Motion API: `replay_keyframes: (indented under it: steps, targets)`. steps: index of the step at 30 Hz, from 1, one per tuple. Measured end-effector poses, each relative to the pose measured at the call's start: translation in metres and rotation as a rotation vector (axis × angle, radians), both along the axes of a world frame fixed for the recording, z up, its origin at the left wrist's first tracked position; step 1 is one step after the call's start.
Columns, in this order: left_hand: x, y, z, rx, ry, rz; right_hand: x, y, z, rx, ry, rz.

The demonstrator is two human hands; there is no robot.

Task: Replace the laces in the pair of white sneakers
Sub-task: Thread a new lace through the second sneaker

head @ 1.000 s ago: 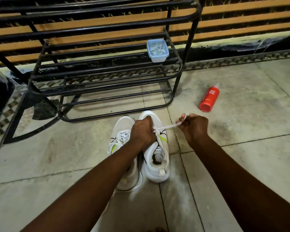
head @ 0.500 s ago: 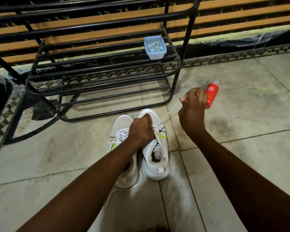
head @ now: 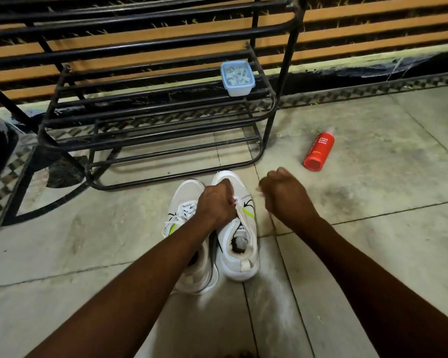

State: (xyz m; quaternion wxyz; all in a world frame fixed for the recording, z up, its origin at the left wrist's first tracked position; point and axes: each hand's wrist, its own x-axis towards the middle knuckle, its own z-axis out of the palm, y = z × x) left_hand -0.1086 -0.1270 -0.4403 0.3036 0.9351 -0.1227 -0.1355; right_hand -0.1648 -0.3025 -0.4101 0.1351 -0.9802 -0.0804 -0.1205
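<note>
place: home entryway | evidence: black metal shoe rack (head: 150, 113), tiled floor (head: 373, 202), foam body wash bottle (head: 318, 151)

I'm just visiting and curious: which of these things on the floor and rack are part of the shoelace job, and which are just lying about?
In the job: laced sneaker; other sneaker, gripped by the left hand; right hand, curled beside it.
Lying about: red bottle on the floor; blue tub on the black rack, contents unclear.
</note>
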Motion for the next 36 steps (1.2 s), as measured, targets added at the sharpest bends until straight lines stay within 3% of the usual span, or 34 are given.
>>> replay_keyframes:
  steps: [2, 4, 6, 8, 9, 10, 12, 16, 18, 20, 22, 26, 29, 36]
  targets:
    - [0.001, 0.001, -0.001, -0.023, 0.013, 0.008, 0.005, 0.0, 0.014, 0.261, -0.248, -0.159]
    - [0.0, 0.002, -0.001, -0.033, 0.019, 0.005, 0.005, 0.008, 0.016, 0.466, -0.318, -0.267]
    - [0.001, 0.002, -0.001, -0.036, 0.019, 0.004, 0.006, 0.02, 0.011, 0.906, -0.274, -0.309]
    - [0.001, 0.002, -0.001, -0.043, 0.02, 0.008, 0.007, 0.025, 0.008, 1.57, -0.128, -0.378]
    - [0.001, 0.003, -0.002, -0.046, 0.019, 0.009, 0.006, 0.024, 0.006, 1.777, -0.043, -0.4]
    - [0.001, 0.003, -0.002, -0.047, 0.018, 0.009, 0.006, 0.02, 0.001, 1.823, 0.008, -0.415]
    - [0.001, 0.002, -0.003, -0.045, 0.013, 0.006, 0.001, 0.005, -0.011, 1.578, 0.034, -0.397]
    - [0.002, 0.002, -0.003, -0.052, 0.01, 0.0, -0.006, -0.021, -0.017, 0.478, 0.057, -0.039]
    - [0.002, 0.003, -0.003, -0.046, 0.006, -0.002, -0.005, -0.015, -0.015, 0.133, 0.29, 0.127]
    - [0.002, 0.003, -0.004, -0.052, 0.004, -0.009, -0.001, -0.01, -0.016, -0.119, 0.33, 0.174]
    - [0.002, 0.004, -0.005, -0.052, -0.007, -0.022, 0.002, -0.015, -0.009, -0.067, 0.157, 0.097]
    - [0.003, 0.004, -0.007, -0.06, -0.021, -0.031, -0.004, -0.042, -0.005, 0.244, -0.119, -0.248]
    - [0.004, 0.004, -0.008, -0.063, -0.019, -0.029, -0.017, -0.054, -0.019, 0.185, -0.101, -0.456]
    - [0.006, 0.006, -0.01, -0.105, 0.005, -0.014, -0.05, -0.055, -0.047, 0.205, -0.014, -0.543]
